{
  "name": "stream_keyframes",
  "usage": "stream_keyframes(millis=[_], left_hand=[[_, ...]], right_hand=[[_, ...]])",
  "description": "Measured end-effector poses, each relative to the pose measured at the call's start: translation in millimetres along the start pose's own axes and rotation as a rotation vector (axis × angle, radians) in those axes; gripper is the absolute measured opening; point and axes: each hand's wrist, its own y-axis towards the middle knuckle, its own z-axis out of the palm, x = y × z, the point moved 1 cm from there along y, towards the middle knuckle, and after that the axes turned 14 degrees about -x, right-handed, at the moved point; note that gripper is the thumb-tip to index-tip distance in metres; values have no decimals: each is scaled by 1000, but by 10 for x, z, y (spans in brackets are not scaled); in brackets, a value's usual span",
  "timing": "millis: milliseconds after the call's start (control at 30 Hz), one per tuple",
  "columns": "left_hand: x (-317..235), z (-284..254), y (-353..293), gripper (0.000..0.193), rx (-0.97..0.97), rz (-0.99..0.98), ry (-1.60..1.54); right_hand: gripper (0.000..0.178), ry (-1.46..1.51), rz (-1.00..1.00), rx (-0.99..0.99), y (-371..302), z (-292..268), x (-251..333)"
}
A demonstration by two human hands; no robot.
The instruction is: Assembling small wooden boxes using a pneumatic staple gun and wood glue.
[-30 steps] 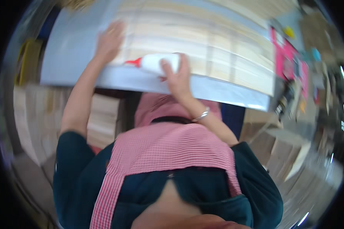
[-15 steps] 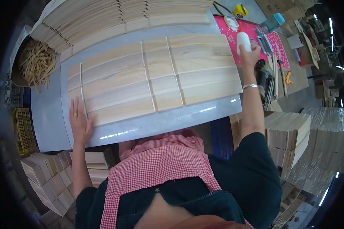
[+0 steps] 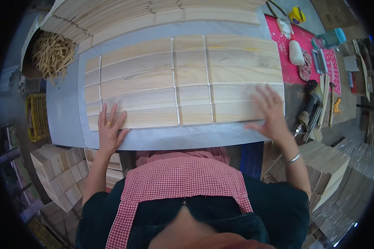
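Your left hand point(image 3: 110, 130) lies flat with its fingers spread over the near left edge of the wooden panel point(image 3: 237, 74), gripping nothing. Your right hand point(image 3: 271, 114), blurred, has its fingers splayed and its palm unclenched above the near right corner; you cannot tell from this view whether it touches the wood. The panel lies in front of you on a smooth, grey, marbled tabletop point(image 3: 149, 139). It is a broad rectangle of pale, fine-grained slats set side by side, with yellowish streaks along the far one, and three thin white lines point(image 3: 176, 99) run across the slats, one near the left end and two around the middle. Beyond it, a ribbed row of slats point(image 3: 120, 27) stands tightly packed, beside a container of curly, flat tan strips point(image 3: 52, 54). To your right, a rounded white plastic bottle point(image 3: 295, 53) with a red tip lies on a bright pink sheet point(image 3: 278, 35), against a crumpled pinkish cloth point(image 3: 306, 66).
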Motion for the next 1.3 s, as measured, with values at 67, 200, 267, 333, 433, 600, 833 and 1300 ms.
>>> stream_keyframes(millis=[67, 200, 267, 333, 433, 600, 833, 1300], left_hand=[[-2, 19, -26, 56, -24, -7, 20], [38, 115, 144, 56, -59, -10, 51], [51, 149, 238, 56, -67, -12, 65], [48, 198, 319, 56, -81, -2, 109], [30, 245, 386, 57, -87, 9, 150], [-46, 166, 287, 57, -108, -19, 140], [73, -181, -109, 55, -56, -15, 156], [-262, -460, -55, 41, 1, -234, -212]], right_hand=[[77, -86, 42, 94, -164, 102, 148], [70, -93, 25, -8, -125, 272, 6], [68, -90, 20, -43, -41, 310, -63], [65, -133, 13, -52, 44, 323, -122], [63, -173, 12, -54, 86, 330, -141], [60, -159, 42, -38, -51, 312, 28], [46, -135, 8, 101, -103, 29, 50], [35, -354, 228, -125, 278, 30, 277]])
